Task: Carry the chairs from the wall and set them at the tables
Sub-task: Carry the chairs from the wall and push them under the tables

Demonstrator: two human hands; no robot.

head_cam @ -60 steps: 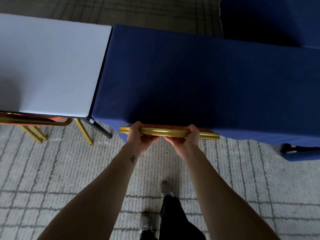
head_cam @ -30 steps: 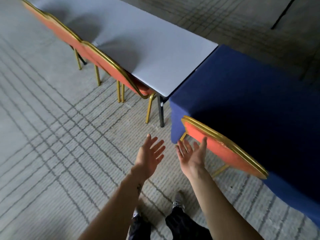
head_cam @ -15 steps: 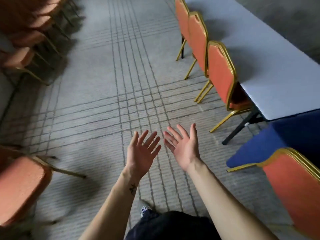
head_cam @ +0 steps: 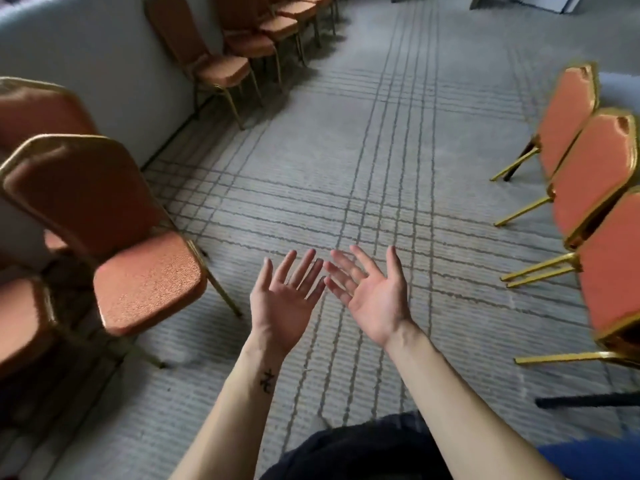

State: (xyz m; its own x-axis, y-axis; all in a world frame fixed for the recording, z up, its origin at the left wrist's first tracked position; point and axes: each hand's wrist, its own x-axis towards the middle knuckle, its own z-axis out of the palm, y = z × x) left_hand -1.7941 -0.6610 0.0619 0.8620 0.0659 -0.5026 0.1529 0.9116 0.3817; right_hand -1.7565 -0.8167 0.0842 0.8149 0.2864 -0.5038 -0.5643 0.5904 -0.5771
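Floor: grey lined carpet (head_cam: 381, 150) lay underfoot.
Wall chairs (head_cam: 221, 67): orange, gold-framed, stood along the left wall (head_cam: 86, 46); nearest chair (head_cam: 138, 278) near left.
Placed chairs (head_cam: 588, 178): three stood at right.
Left hand (head_cam: 284, 303): palm up, fingers (head_cam: 286, 268) spread, held nothing.
Right hand (head_cam: 374, 299): likewise, just beside it.

Grey grid-lined carpet (head_cam: 346, 150), pale wall (head_cam: 86, 57)

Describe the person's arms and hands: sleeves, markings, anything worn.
The left forearm and right forearm are bare, with no sleeve in view. The left hand and right hand wear no gloves; no ring, watch or bracelet shows. A small dark tattoo sits on the left forearm near the wrist; the right one shows no marking.
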